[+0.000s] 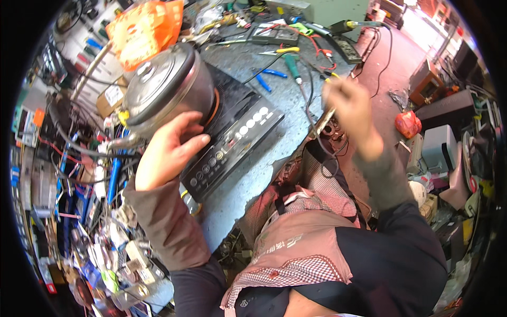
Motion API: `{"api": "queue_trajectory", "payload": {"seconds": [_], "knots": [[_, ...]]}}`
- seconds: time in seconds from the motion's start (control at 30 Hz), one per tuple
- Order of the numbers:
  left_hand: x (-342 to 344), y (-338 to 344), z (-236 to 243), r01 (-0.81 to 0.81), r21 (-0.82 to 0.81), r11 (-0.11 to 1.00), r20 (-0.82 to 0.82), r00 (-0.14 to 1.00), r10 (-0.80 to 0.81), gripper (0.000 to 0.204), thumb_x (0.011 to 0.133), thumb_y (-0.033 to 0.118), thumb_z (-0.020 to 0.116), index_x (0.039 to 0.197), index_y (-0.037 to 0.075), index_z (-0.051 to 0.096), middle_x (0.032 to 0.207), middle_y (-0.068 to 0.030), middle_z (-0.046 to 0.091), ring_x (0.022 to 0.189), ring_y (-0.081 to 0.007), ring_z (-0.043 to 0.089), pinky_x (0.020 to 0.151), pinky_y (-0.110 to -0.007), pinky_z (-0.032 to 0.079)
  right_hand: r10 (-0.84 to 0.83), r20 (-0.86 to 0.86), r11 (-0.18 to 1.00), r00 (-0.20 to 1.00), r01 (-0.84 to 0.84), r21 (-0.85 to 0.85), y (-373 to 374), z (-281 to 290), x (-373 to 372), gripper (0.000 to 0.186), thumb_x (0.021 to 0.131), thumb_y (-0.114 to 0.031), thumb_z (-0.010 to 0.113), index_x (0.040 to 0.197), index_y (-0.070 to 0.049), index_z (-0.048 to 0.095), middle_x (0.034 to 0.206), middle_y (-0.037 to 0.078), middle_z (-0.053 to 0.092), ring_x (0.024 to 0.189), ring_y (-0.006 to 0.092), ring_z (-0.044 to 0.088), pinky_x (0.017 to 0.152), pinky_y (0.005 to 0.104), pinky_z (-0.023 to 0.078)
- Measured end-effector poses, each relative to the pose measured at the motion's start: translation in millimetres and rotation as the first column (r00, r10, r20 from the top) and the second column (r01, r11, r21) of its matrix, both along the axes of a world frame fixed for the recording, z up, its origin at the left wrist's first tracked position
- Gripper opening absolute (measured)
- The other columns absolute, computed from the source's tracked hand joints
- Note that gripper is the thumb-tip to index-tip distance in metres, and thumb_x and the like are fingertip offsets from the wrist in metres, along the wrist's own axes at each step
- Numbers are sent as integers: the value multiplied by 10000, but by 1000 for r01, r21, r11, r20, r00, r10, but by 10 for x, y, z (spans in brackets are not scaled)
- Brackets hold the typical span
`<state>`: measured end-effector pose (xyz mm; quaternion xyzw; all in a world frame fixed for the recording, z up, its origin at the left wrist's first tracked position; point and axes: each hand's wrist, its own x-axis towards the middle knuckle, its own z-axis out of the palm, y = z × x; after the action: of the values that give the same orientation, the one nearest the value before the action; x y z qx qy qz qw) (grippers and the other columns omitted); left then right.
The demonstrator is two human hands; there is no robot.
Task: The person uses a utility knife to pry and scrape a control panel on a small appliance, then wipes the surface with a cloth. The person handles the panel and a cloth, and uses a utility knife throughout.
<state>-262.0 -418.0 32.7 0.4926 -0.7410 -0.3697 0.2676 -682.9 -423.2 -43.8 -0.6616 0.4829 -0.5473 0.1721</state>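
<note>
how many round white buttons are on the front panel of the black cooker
5 in a diagonal row on the black cooker, each round white button running from beside the left hand toward the panel's far corner; the thumb may hide more.
</note>
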Motion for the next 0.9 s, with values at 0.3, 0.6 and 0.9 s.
{"api": "queue_trajectory", "payload": {"seconds": [0.3, 0.6, 0.9], "knots": [[-735, 172, -128, 233, -406, 884, 386, 920, -65, 379, 831, 169, 846, 1143, 10, 703, 1042, -214, 721, 1004, -448, 704, 868, -520, 566, -306, -705, 738, 641, 627, 250, -2108, -448, -921, 522, 995, -424, 704, 1187, 54, 792, 1227, 326, 756, 1174, 493, 728, 1014, 533, 575], [-790, 125, -245, 231, -446, 864, 537, 842, 52, 403, 827, 158, 859, 1173, 24, 702, 994, -166, 687, 994, -404, 706, 851, -500, 562, -442, -345, 659, 828, 561, 501, -2375, -467, -1113, 433, 859, -245, 812, 1166, 59, 795, 1190, 300, 789, 1174, 410, 765, 967, 471, 581], [-832, 134, -256, 271, -427, 863, 535, 845, 0, 397, 836, 136, 810, 1199, 23, 698, 999, -172, 680, 992, -406, 702, 841, -498, 564, -614, -403, 770, 678, 627, -117, -1836, -170, -1018, 166, 937, -278, 808, 1035, -148, 837, 915, 128, 816, 830, 289, 789, 803, 400, 602]]}}
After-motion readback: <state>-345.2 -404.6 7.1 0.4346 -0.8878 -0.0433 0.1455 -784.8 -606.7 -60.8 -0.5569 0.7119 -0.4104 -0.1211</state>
